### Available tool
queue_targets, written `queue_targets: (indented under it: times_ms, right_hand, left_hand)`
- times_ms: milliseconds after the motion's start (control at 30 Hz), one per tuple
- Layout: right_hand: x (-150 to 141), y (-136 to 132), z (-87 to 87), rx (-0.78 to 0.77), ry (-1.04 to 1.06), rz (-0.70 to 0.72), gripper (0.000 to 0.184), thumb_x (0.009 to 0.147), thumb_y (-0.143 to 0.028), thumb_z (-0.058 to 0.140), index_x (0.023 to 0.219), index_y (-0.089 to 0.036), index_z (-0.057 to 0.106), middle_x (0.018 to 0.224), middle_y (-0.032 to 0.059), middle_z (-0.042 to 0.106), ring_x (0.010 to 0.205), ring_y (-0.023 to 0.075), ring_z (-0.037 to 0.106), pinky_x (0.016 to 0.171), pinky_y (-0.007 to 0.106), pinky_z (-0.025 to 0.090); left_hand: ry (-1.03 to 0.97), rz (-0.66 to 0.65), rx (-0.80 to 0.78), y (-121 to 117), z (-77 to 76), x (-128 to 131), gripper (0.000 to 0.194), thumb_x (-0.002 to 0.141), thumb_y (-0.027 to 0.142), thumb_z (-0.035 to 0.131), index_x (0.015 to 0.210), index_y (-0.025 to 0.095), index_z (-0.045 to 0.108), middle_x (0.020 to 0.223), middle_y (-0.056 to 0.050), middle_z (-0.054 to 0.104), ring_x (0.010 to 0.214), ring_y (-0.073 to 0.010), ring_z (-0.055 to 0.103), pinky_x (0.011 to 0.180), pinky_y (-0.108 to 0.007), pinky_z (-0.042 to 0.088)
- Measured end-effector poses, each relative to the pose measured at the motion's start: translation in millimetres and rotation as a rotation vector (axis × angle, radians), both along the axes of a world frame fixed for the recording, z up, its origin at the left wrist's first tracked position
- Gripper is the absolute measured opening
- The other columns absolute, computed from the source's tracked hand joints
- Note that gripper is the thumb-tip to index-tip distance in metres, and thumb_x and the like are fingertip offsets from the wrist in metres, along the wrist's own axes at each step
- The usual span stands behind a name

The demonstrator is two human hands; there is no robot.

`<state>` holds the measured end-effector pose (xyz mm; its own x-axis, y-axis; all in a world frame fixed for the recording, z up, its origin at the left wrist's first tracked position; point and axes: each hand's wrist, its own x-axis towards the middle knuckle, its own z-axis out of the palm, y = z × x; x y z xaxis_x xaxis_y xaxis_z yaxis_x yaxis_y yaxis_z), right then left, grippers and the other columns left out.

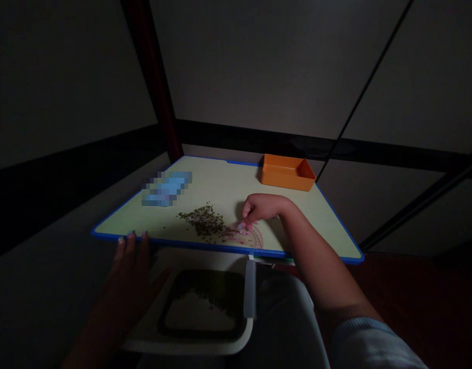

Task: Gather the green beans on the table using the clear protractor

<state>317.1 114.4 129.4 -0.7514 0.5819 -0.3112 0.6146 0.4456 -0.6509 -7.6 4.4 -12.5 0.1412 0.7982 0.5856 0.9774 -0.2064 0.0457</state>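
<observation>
Spreading open at the near rim of the worktop [220,179], the left hand [130,271] sits nearest; the right hand [262,210] pinches closed on pink specks [241,230], dark granules [203,221] heaped just left of it, an orange tray [288,173] beyond it.

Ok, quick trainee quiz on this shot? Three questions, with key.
1. Which hand is down at the green bits on the board?
2. True or false: the orange tray is nearer the person than the green bits.
3. What colour is the board's rim?

Key: 1. The right hand. 2. False. 3. Blue.
</observation>
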Motion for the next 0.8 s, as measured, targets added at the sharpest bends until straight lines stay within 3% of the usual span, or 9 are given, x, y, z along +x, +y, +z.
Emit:
queue_targets:
  times_ms: [433,800]
  right_hand:
    - [-8,2,-6.6,-0.032,0.044,0.057,0.017,0.072,-0.026,0.062,0.066,-0.01,0.065,0.051,-0.0052,0.05,0.051,0.0068,0.04,0.055,0.021,0.03]
    - [-15,1,-11.4,0.066,0.064,0.053,0.02,0.076,-0.027,0.059,0.067,-0.011,0.065,0.053,-0.0044,0.05,0.052,0.0068,0.04,0.055,0.022,0.03]
  left_hand:
    - [0.024,-0.002,0.003,-1,1.6,-1,0.084,0.077,0.057,0.036,0.14,0.007,0.011,0.15,-0.026,0.017,0.142,-0.0382,0.008,0.11,-0.056,0.025]
    - [0.011,0.01,-0.02,-1,1.2,0,0.086,0.076,0.059,0.036,0.139,0.007,0.012,0.15,-0.026,0.016,0.141,-0.0386,0.007,0.11,-0.057,0.025]
